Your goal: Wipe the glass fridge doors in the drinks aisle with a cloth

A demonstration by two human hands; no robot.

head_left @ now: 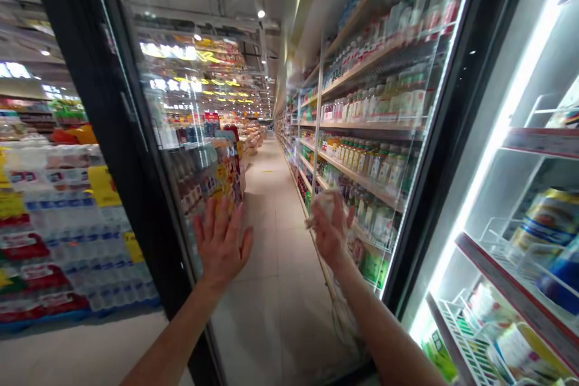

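Observation:
My left hand [222,244] lies flat with its fingers spread against the glass door [271,289] of a cooler, near the door's black frame [136,193]. My right hand [333,234] is closed round a crumpled whitish cloth [324,202], which it holds up against the same pane. The cloth is blurred. The door stands swung out, and the shop aisle shows through the glass.
The lit cooler interior [520,241] at the right has wire shelves with bottles and packets. More cooler shelves of bottles [375,163] run down the aisle's right side. Stacked bottled water [58,229] stands at the left.

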